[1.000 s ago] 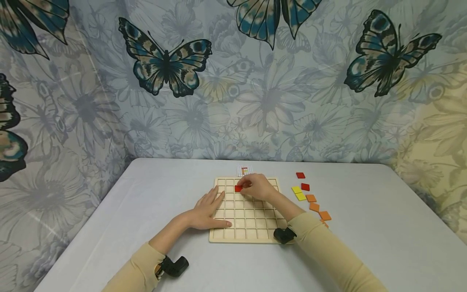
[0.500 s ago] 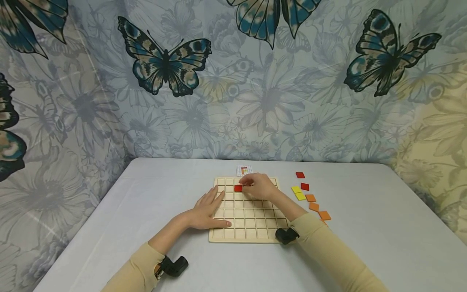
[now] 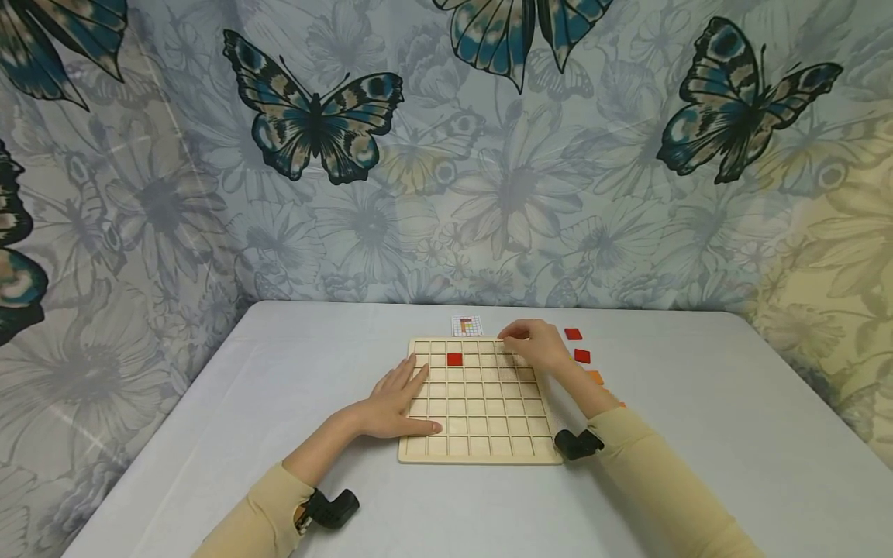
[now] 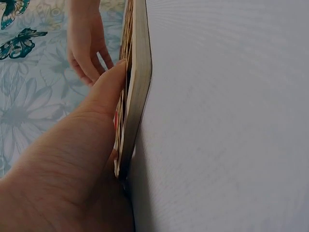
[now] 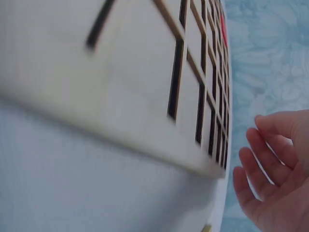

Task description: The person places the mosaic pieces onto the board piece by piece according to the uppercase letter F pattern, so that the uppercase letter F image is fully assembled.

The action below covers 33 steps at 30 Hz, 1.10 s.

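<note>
A wooden grid board [image 3: 488, 426] lies flat on the white table, with one red square tile [image 3: 455, 359] in a cell of its upper left part. My left hand [image 3: 394, 403] rests with spread fingers on the board's left side, its thumb over the lower cells; the left wrist view shows that thumb [image 4: 106, 87] against the board's edge. Over the board's top right corner hovers my right hand [image 3: 536, 345]. The right wrist view shows its fingers [image 5: 260, 159] loosely bent, apart from the board and holding nothing.
A small printed card [image 3: 467, 326] with a coloured grid lies behind the board. To the right are two red tiles, one farther back [image 3: 573, 334] and one nearer [image 3: 582, 356]. An orange tile [image 3: 594, 377] shows partly beside my right forearm, which hides other tiles.
My right hand has let go of the red tile and moved right, away from it. The tile stays in its cell. My left hand has kept its place.
</note>
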{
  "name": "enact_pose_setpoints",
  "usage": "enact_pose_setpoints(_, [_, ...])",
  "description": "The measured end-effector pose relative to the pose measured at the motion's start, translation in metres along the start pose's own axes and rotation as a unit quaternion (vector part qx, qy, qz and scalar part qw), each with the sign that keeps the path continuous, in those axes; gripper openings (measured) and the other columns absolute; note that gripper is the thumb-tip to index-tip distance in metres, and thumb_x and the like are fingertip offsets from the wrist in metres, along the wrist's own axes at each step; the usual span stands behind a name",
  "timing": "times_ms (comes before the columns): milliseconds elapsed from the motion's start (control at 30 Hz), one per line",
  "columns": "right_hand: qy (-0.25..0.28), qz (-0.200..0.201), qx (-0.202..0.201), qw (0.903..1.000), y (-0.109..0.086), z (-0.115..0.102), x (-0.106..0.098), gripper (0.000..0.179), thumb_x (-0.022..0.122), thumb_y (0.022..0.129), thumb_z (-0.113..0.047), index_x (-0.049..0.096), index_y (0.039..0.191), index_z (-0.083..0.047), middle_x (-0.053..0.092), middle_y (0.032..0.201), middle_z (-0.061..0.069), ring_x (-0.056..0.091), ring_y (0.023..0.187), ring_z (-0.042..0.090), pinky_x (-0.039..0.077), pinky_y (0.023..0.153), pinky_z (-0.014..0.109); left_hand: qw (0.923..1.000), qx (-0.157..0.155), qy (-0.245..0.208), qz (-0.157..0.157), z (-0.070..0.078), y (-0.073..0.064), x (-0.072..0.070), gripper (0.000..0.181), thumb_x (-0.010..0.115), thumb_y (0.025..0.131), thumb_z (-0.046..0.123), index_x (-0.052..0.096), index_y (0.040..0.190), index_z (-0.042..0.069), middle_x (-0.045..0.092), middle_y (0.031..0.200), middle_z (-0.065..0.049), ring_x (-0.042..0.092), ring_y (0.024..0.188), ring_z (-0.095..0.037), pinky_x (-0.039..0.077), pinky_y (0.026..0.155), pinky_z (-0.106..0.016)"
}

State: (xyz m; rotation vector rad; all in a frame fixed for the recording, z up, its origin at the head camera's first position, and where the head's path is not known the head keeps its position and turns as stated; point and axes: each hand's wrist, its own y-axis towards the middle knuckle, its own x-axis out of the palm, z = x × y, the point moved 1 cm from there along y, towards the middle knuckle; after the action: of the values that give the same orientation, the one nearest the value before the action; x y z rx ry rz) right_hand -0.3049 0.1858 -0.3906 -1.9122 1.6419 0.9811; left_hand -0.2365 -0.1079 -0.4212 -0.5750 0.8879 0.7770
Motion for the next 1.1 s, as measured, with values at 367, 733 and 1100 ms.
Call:
enact_pose_setpoints(367, [-0.043, 0.053, 0.058, 0.9960, -0.004, 0.040, -0.034, 0.024, 0.058, 0.093, -0.010, 0.070, 0.111, 0.001, 0.062, 0.115, 0.023, 0.057, 0.101, 0.038, 0.047, 0.083, 0.048, 1.0000, -0.001, 0.002, 0.000, 0.000, -0.001, -0.001, 0.104, 0.060, 0.088, 0.061, 0.006, 0.157, 0.008, -0.011, 0.161, -0.019, -0.010, 0.148, -0.031, -0.001, 0.116, -0.051])
enact_pose_setpoints(733, [-0.070, 0.066, 0.116, 0.9886, -0.001, 0.068, -0.049, 0.038, 0.059, 0.089, -0.011, 0.060, 0.121, 0.009, 0.055, 0.123, 0.033, 0.052, 0.110, 0.047, 0.046, 0.091, 0.054, 1.0000, 0.002, 0.000, 0.001, -0.001, 0.000, 0.000, 0.103, 0.061, 0.088, 0.061, 0.006, 0.157, 0.006, -0.011, 0.161, -0.019, -0.010, 0.147, -0.033, -0.001, 0.116, -0.053])
enact_pose_setpoints(1100, [-0.030, 0.041, 0.122, 0.9912, -0.001, 0.072, -0.048, 0.035, 0.061, 0.090, -0.006, 0.060, 0.123, 0.007, 0.060, 0.117, 0.029, 0.058, 0.099, 0.039, 0.053, 0.078, 0.042, 1.0000, 0.001, -0.001, -0.001, -0.001, 0.000, 0.000, 0.103, 0.060, 0.088, 0.061, 0.005, 0.158, 0.008, -0.012, 0.161, -0.018, -0.011, 0.148, -0.032, -0.001, 0.116, -0.052])
